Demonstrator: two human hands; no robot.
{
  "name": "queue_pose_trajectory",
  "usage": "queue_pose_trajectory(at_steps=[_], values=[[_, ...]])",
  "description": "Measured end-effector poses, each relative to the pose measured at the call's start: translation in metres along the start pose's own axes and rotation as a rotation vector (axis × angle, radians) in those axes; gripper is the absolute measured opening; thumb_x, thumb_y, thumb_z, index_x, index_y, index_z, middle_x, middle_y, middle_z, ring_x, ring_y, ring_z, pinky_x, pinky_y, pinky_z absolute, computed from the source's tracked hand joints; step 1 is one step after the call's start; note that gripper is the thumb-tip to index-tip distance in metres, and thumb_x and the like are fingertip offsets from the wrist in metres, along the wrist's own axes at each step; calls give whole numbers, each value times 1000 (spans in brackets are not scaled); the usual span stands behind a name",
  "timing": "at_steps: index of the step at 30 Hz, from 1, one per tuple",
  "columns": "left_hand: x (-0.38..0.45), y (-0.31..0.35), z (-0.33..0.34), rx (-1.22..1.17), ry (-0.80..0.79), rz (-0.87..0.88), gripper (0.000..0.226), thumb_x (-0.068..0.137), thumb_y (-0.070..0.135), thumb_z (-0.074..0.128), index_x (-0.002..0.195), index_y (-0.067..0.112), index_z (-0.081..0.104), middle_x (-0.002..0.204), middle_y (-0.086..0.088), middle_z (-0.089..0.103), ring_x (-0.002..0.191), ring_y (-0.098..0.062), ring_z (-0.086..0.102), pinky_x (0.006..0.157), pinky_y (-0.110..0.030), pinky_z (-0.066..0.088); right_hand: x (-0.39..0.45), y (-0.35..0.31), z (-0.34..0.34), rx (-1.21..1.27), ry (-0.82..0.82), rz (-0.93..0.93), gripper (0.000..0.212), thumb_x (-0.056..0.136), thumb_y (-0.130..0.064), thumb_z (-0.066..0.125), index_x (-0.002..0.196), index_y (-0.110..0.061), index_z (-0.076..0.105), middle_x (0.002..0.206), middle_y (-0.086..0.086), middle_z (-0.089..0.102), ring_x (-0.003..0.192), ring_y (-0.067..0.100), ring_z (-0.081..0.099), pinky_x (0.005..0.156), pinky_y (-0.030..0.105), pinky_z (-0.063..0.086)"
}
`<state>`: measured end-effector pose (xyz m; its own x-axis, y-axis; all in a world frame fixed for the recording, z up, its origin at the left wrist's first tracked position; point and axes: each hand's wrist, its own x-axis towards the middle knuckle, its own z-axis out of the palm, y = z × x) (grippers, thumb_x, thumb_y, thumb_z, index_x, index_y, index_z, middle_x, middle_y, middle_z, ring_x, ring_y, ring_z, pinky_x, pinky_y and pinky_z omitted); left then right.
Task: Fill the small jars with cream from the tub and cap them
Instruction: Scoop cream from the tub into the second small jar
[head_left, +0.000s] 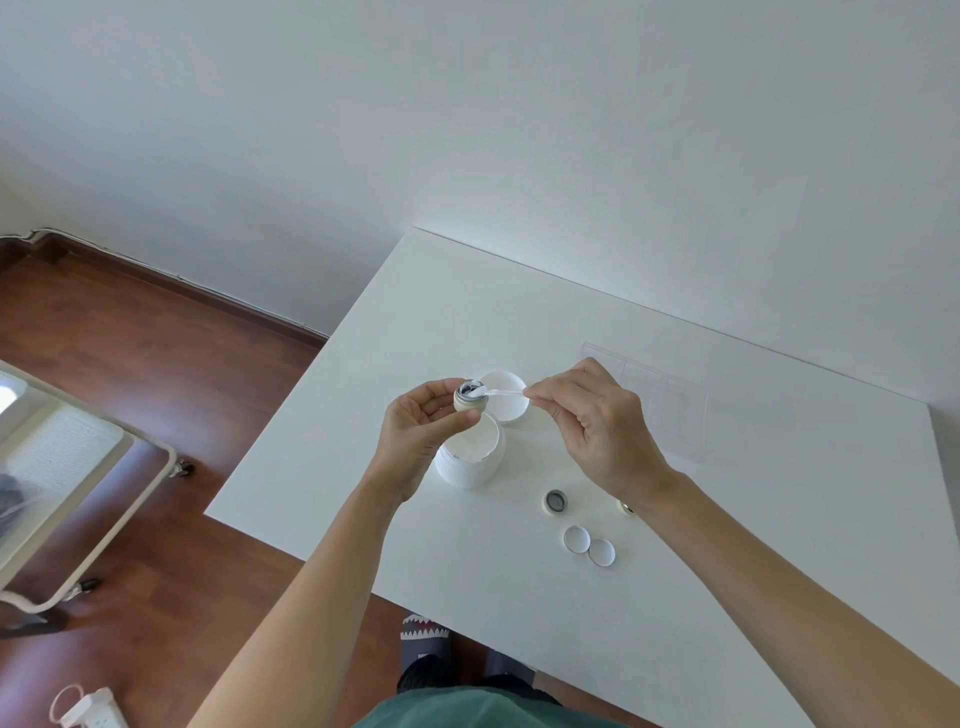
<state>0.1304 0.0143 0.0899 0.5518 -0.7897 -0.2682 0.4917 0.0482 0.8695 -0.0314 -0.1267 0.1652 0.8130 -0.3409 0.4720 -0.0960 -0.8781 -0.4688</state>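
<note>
My left hand (423, 434) holds a small cream-coloured jar (469, 399) above the open white tub (469, 457). My right hand (597, 415) pinches a small white spatula (500, 392) whose tip, loaded with white cream, rests in the jar's mouth. The tub holds white cream. Its large white lid (506, 397) lies upside down behind it. A second small jar (555, 502) stands open on the table. A third jar (626, 506) is partly hidden by my right wrist. Two small white caps (576, 538) (601, 552) lie side by side near the front.
The white table (727, 545) ends at its left edge over a wooden floor. A clear plastic box (660, 400) stands behind my right hand. A white trolley (78, 483) stands on the floor at left, a power strip (91, 709) below it.
</note>
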Motion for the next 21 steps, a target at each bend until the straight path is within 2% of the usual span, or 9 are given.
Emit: queue_pose_trajectory(at_steps=[7,9,13,15,17,20,21], values=[[0,4,0,-10,15,8,41,76,-4,77,115,3,68,111,-14,74,101,-23,70,88,-26,53,-2,3,-4,9,89,15,9,87,-2,65,92,-4,73,78,-1,68,74,15,53,68,13,44],[0,4,-2,-1,20,8,40,77,-6,77,115,3,66,114,-15,73,101,-24,69,91,-29,52,-2,2,-3,92,164,130,8,88,-5,65,91,-7,73,79,-7,68,72,9,56,68,12,45],[-3,4,-7,-21,20,13,44,75,-2,78,116,2,64,123,-22,68,107,-30,67,101,-36,51,-2,8,3,336,210,522,8,90,-16,64,88,-19,71,80,-16,72,68,-3,62,64,6,43],[-5,3,-11,-47,5,15,40,75,-5,78,112,7,66,117,-17,71,110,-31,66,103,-38,51,-3,12,12,310,151,598,10,89,-16,64,84,-22,70,76,-15,71,66,-2,61,61,7,43],[-7,2,-15,-74,-20,17,36,78,-6,75,110,9,68,111,-11,73,113,-32,66,103,-38,51,-5,13,26,209,45,573,11,89,-14,63,82,-17,70,73,-8,71,67,5,60,61,11,43],[-10,1,-20,-130,-45,16,31,82,0,72,110,10,70,109,-8,73,113,-30,67,97,-32,54,-3,12,53,47,-137,478,16,92,-11,56,83,-6,67,72,6,67,74,22,56,67,30,44],[-12,1,-21,-153,-45,14,29,83,1,69,111,10,70,111,-9,73,114,-29,68,95,-31,54,-2,12,61,1,-187,448,18,93,-12,53,83,-5,65,73,8,66,77,25,54,66,32,42]])
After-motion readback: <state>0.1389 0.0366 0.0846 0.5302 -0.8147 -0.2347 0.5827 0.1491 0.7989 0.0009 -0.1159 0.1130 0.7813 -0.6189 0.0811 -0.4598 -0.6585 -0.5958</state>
